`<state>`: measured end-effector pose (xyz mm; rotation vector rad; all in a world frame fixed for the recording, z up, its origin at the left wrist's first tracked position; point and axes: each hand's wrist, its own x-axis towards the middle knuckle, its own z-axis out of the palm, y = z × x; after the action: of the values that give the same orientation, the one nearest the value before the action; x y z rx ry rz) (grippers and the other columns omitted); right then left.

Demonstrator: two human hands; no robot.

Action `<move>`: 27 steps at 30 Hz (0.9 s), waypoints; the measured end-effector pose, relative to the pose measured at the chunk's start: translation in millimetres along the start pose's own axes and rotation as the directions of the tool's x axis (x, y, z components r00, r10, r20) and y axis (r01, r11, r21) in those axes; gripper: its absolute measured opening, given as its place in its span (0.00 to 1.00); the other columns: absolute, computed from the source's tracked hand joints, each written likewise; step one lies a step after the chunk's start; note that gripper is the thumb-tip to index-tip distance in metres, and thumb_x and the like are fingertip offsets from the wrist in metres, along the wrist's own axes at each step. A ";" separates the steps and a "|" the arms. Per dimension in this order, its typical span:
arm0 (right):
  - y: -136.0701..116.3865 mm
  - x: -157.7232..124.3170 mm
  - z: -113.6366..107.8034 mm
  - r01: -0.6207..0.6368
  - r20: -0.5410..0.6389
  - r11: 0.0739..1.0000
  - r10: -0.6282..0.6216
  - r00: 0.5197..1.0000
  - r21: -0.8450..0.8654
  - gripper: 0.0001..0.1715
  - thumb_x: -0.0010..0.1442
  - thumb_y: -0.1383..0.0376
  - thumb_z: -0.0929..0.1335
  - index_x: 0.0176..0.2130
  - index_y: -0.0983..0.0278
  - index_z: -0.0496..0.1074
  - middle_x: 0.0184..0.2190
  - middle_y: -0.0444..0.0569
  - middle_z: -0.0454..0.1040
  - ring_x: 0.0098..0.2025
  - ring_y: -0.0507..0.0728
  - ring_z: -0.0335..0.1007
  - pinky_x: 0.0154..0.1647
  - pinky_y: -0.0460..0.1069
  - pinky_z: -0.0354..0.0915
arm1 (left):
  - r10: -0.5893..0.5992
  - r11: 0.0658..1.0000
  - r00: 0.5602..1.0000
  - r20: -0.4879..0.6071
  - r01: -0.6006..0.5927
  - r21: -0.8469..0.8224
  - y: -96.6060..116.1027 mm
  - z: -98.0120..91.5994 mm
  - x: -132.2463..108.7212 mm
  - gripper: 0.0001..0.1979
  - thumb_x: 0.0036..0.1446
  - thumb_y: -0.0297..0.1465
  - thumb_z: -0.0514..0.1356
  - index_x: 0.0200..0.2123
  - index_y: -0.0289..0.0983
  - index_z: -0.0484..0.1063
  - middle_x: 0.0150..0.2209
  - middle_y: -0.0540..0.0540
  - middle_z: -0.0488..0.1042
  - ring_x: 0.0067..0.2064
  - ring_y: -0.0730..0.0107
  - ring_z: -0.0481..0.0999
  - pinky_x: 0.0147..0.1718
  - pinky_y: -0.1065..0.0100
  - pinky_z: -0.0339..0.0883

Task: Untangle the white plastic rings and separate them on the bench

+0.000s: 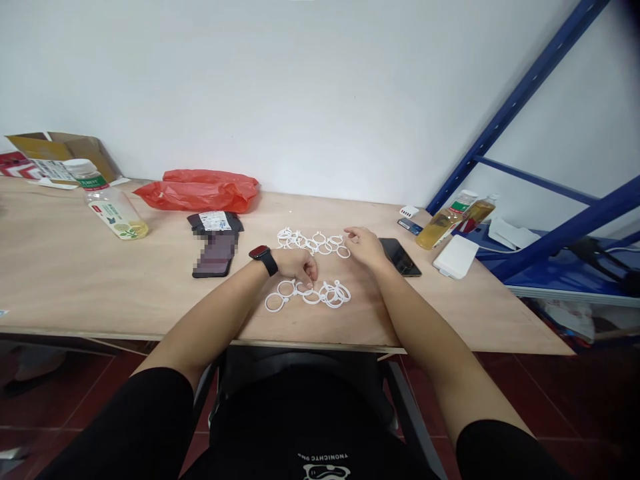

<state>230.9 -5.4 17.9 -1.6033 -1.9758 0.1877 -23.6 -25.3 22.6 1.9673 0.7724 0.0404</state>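
Two groups of white plastic rings with small tabs lie on the wooden table in front of me. The far row of rings (320, 244) stretches sideways; the near group of rings (333, 294) sits closer to the table edge. My left hand (297, 264), with a black watch on its wrist, reaches between them. Its fingers are bent down and its thumb tip meets a ring (304, 289) of the near group, apparently pinching it; the fingertips are partly hidden. My right hand (366, 247) hovers at the right end of the far row, fingers loosely apart, with no ring visible in it.
A dark phone (400, 257) lies by my right forearm, beside a white case (455, 257) and a drink bottle (445, 221). To the left are a phone (215, 257), a red plastic bag (200, 191) and a tilted bottle (107, 203). A blue shelf frame (530, 80) stands right.
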 end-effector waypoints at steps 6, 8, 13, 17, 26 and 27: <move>-23.0 -9.5 3.1 0.174 -0.024 0.967 -0.172 0.985 0.186 0.19 0.56 0.65 0.66 0.46 0.62 0.78 0.41 0.50 0.78 0.37 0.56 0.71 0.45 0.51 0.66 | 0.085 0.990 0.995 -0.055 -0.078 0.117 2.0 -3.5 -0.4 0.13 0.45 0.38 0.69 0.28 0.33 0.76 0.22 0.51 0.72 0.24 0.76 0.66 0.25 0.73 0.57; -33.3 -14.0 1.4 0.211 -0.048 0.940 -0.206 0.977 0.269 0.16 0.56 0.65 0.67 0.43 0.62 0.79 0.38 0.50 0.78 0.34 0.55 0.70 0.41 0.50 0.66 | 0.104 0.991 0.979 -0.176 -0.088 0.098 4.0 -5.0 -0.7 0.11 0.50 0.37 0.65 0.28 0.34 0.74 0.22 0.52 0.70 0.24 0.78 0.64 0.25 0.74 0.56; -57.9 -28.0 -7.9 0.353 -0.031 0.804 -0.387 0.922 0.478 0.16 0.54 0.67 0.67 0.43 0.60 0.78 0.38 0.49 0.77 0.27 0.51 0.64 0.30 0.48 0.62 | 0.026 0.979 0.925 -0.380 -0.100 -0.177 8.9 -6.9 0.5 0.07 0.50 0.33 0.60 0.27 0.33 0.71 0.22 0.52 0.68 0.23 0.78 0.62 0.23 0.74 0.54; -72.4 -36.2 -9.9 0.438 -0.002 0.766 -0.496 0.868 0.471 0.16 0.53 0.69 0.67 0.41 0.59 0.79 0.37 0.48 0.76 0.26 0.50 0.63 0.31 0.47 0.62 | -0.046 0.952 0.943 -0.328 -0.059 -0.301 11.0 -4.7 0.3 0.08 0.47 0.33 0.63 0.24 0.33 0.71 0.19 0.53 0.66 0.20 0.81 0.57 0.20 0.74 0.47; -76.3 -38.1 -8.4 0.425 0.011 0.727 -0.510 0.860 0.539 0.11 0.53 0.67 0.68 0.37 0.61 0.80 0.31 0.49 0.76 0.27 0.52 0.68 0.30 0.48 0.64 | -0.122 0.897 0.971 -0.204 0.020 -0.441 14.1 -2.3 -1.8 0.09 0.45 0.33 0.66 0.23 0.32 0.72 0.18 0.51 0.68 0.16 0.83 0.53 0.17 0.74 0.41; -76.5 -38.4 -8.0 0.419 0.014 0.732 -0.505 0.863 0.537 0.11 0.53 0.67 0.68 0.36 0.61 0.80 0.31 0.48 0.77 0.27 0.52 0.69 0.30 0.48 0.64 | -0.125 0.896 0.971 -0.203 0.023 -0.443 14.5 -2.4 -1.9 0.10 0.45 0.33 0.65 0.22 0.32 0.72 0.18 0.51 0.67 0.16 0.83 0.53 0.16 0.74 0.41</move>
<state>174.2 -63.6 45.8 -0.7358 -2.1382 0.6086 -18.6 -29.0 36.1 1.5148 0.8987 0.3700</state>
